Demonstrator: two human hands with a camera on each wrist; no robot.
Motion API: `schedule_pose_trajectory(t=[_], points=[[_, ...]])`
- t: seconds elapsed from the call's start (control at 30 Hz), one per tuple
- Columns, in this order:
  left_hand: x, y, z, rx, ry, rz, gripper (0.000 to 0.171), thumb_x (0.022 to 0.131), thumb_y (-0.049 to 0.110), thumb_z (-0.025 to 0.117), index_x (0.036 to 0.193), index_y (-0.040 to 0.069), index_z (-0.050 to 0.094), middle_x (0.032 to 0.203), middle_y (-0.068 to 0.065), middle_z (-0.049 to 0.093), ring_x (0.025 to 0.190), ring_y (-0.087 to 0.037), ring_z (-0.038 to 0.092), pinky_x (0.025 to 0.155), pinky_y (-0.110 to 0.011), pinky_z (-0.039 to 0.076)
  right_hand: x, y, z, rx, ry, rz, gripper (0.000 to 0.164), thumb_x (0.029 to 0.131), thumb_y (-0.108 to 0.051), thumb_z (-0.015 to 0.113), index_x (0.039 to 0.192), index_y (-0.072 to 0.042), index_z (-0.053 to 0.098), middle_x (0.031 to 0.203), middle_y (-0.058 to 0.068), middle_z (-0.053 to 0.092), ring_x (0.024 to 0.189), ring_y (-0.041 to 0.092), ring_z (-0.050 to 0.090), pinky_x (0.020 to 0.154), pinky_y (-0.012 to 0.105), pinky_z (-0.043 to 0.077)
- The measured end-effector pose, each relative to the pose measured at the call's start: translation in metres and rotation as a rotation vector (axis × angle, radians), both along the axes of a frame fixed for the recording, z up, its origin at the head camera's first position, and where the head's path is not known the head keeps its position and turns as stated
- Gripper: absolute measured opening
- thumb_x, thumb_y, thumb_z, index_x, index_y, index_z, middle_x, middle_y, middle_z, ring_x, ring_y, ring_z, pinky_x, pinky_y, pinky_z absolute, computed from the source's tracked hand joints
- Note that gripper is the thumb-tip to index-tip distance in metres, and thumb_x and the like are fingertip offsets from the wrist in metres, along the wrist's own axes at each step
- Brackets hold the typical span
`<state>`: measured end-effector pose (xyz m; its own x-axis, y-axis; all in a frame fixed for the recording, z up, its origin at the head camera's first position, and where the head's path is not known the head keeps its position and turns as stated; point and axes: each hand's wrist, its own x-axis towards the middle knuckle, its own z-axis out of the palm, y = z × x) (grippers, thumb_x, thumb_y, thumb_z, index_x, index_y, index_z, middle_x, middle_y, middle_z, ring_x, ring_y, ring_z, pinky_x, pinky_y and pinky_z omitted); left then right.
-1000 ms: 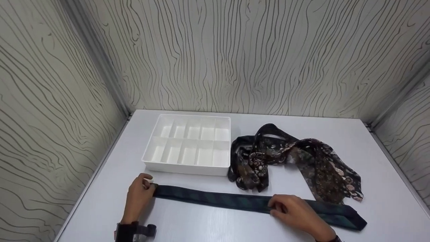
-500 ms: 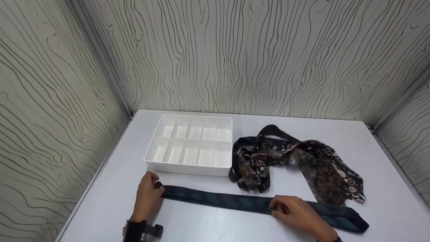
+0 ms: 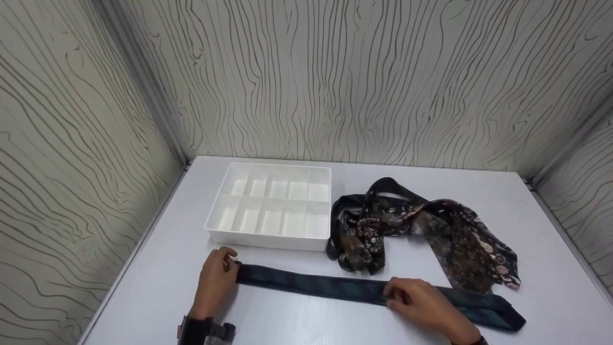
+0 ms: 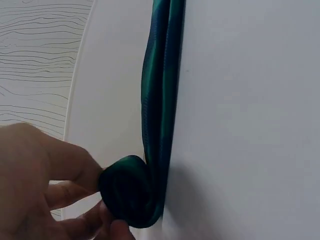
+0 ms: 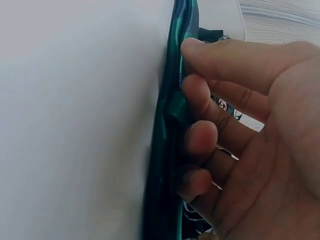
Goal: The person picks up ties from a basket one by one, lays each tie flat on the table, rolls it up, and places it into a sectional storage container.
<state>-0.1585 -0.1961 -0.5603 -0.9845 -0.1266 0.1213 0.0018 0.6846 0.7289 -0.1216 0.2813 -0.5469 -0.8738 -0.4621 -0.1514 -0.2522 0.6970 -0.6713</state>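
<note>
A dark green and navy striped necktie (image 3: 316,286) lies stretched left to right across the table. At its left end it is wound into a small roll (image 4: 131,192), which my left hand (image 3: 216,278) grips between thumb and fingers. Farther right, my right hand (image 3: 421,303) pinches the tie's edge with curled fingers; the right wrist view shows the fingertips (image 5: 200,136) against the cloth. The tie's wide end (image 3: 498,311) lies flat beyond the right hand. In the head view the left fingers hide most of the roll.
Behind the tie stands a white divided box (image 3: 268,242) with two rows of compartments. A crumpled dark floral scarf (image 3: 445,225) lies to its right, one end close to the tie. Patterned panels (image 3: 306,86) wall in the white table (image 3: 297,326).
My left hand has moved rightward, winding the tie's end, and the flat stretch between the hands is shorter. The right hand holds nearly the same spot. The view has shifted slightly.
</note>
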Motion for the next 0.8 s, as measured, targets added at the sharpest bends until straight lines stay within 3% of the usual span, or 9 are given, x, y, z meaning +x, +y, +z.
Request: schedule_pose_trajectory(t=[0.2,0.37,0.5,0.63,0.8], points=[[-0.001,0.003,0.000,-0.009,-0.097,0.026,0.025,0.087,0.008,0.073,0.111,0.001,0.069,0.102,-0.012,0.060,0.090,-0.022,0.058,0.078,-0.036,0.047,-0.002,-0.003,0.005,0.028,0.008,0.016,0.008,0.097,-0.026,0.077,0.103,-0.022,0.074,0.082,-0.012,0.063,0.068,0.000,0.053,0.061,0.026,0.044],[-0.002,0.012,0.000,-0.006,-0.045,-0.023,0.028,0.082,0.000,0.075,0.109,0.002,0.066,0.101,-0.010,0.059,0.092,-0.021,0.056,0.081,-0.034,0.047,-0.004,-0.015,0.007,0.032,0.071,0.029,0.003,0.098,-0.025,0.077,0.098,-0.024,0.075,0.081,-0.015,0.063,0.069,-0.002,0.053,0.061,0.025,0.044],[-0.001,0.021,-0.002,-0.016,0.002,-0.082,0.033,0.079,-0.007,0.076,0.106,0.003,0.061,0.100,-0.007,0.057,0.093,-0.019,0.054,0.083,-0.032,0.048,-0.005,-0.031,0.007,0.029,0.073,0.052,0.008,0.097,-0.026,0.077,0.105,-0.023,0.076,0.082,-0.016,0.063,0.070,-0.002,0.053,0.062,0.025,0.043],[0.000,0.027,-0.003,-0.011,-0.003,-0.118,0.037,0.079,-0.011,0.076,0.104,0.006,0.055,0.106,-0.006,0.053,0.097,-0.018,0.054,0.084,-0.030,0.050,-0.007,-0.047,0.006,0.038,0.050,0.111,0.020,0.097,-0.025,0.076,0.117,-0.021,0.074,0.081,-0.017,0.061,0.068,-0.002,0.051,0.062,0.024,0.043],[-0.001,0.031,-0.002,-0.009,-0.012,-0.166,0.039,0.081,-0.008,0.083,0.100,0.011,0.054,0.104,-0.001,0.056,0.097,-0.016,0.053,0.083,-0.028,0.048,-0.009,-0.058,0.007,0.054,0.038,0.128,0.023,0.096,-0.024,0.076,0.119,-0.020,0.074,0.079,-0.018,0.059,0.067,-0.002,0.050,0.062,0.024,0.042]])
